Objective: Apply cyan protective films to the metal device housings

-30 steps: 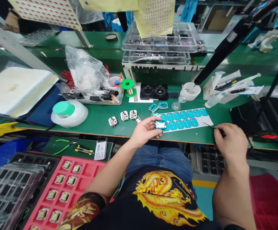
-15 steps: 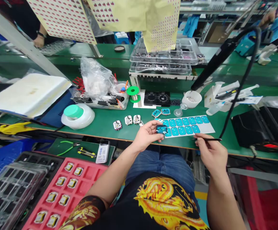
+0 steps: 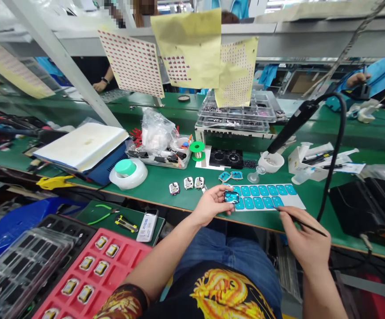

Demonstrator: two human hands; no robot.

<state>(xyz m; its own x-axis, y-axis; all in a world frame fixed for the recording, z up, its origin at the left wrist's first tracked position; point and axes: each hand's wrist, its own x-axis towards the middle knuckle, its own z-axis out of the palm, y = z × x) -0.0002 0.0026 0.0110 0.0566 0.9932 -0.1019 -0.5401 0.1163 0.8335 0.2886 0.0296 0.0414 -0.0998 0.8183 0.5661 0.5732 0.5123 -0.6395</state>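
Observation:
My left hand [image 3: 212, 204] pinches a small square blue-and-black part [image 3: 231, 197] with rounded corners, over the left end of a white sheet of blue stickers [image 3: 296, 203]. Several rounded-square blue stickers sit on this sheet in two rows. Thin dark tweezers [image 3: 303, 224] are held in my right hand [image 3: 307, 237], their tip at the last sticker of the near row. Whether the tip grips the sticker is too small to tell. Beyond the sheet lie two opened blue-filled cases [image 3: 230, 176]. Three small silver square modules [image 3: 188, 183] rest left of my left hand.
A green solder spool [image 3: 197, 150], a white cup [image 3: 271, 162] and a syringe box [image 3: 308, 163] stand behind the sheet. A cable-fed black wand [image 3: 292, 126] slants above. At lower left are a pink tray [image 3: 113, 274] of modules and green-handled cutters [image 3: 101, 215].
The camera view has tilted up and shifted left. My right hand has brought the tweezers' tip onto the near-row end sticker; my left hand still holds the square part.

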